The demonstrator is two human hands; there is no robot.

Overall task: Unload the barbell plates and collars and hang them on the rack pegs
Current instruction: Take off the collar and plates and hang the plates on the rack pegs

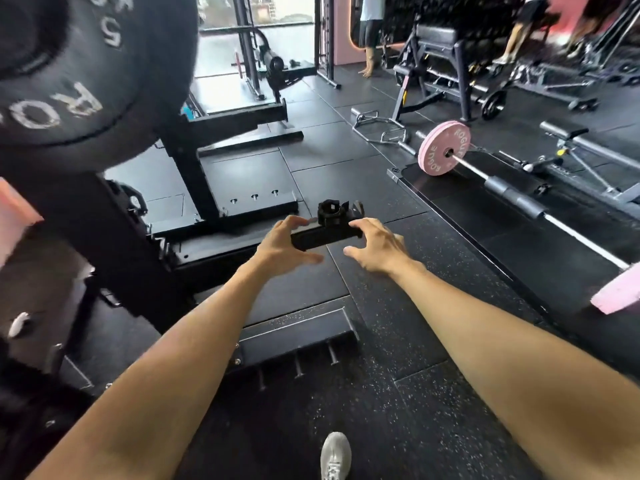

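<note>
A small black plastic clamp collar [331,212] with a notched ring shape sits on top of a short black square steel rack arm [325,237] that juts out low from the black steel rack frame [194,174]. Both hands reach for that arm's end. The left hand [282,242] has its fingers curved just beside the arm's near end, thumb below; whether it grips the arm or only hovers, I cannot tell. The right hand [377,244] is spread and relaxed, fingertips at the arm's far end, holding nothing.

Well apart to the right, a pale pink round bumper plate [444,148] marked ROGUE stands on the silver barbell [519,192], which lies across the black rubber gym floor [398,358]. A second pink plate [618,294] is cut off at the right edge.

A large black plate with white lettering [79,64] hangs close at upper left, blurred and only partly in view. The collar's lever side is hard to make out, and the left hand's palm is hidden. A grey sneaker [335,455] shows at the bottom edge.
</note>
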